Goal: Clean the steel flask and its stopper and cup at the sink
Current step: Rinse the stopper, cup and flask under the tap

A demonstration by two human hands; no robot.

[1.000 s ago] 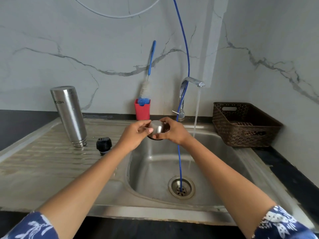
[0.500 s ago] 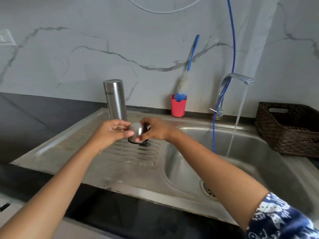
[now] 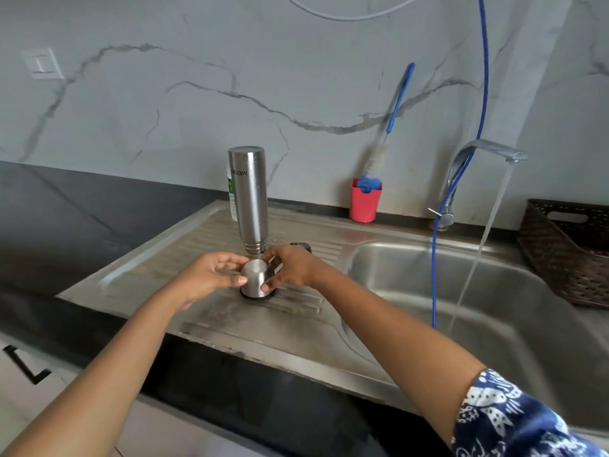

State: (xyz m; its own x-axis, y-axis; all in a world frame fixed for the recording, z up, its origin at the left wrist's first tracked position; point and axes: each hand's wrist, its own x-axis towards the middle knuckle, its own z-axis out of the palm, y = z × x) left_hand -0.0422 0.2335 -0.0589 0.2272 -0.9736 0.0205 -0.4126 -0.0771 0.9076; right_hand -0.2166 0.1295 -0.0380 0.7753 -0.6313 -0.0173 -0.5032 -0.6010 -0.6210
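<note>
Steel drainboard (image 3: 158, 258) beside a sink (image 3: 412, 285), tap (image 3: 487, 151) running.
The cup (image 3: 255, 278) stands mouth-down on the drainboard, pinched at its sides by the left hand (image 3: 211, 278) and right hand (image 3: 291, 267). Just behind it stands the flask (image 3: 248, 199), upside down.

We see only a dark sliver of the stopper (image 3: 301, 246), at two o'clock of the cup (image 3: 254, 281), the rest behind the right hand (image 3: 293, 267). At nine o'clock of the flask (image 3: 249, 196) a labelled plastic bottle (image 3: 232, 202) shows as a narrow strip. Our right forearm covers the drain of the sink (image 3: 510, 291). The wicker basket (image 3: 566, 258) runs off the edge at three o'clock, the blue hose (image 3: 484, 77) at twelve. The flask's lettering is too small to read.
</note>
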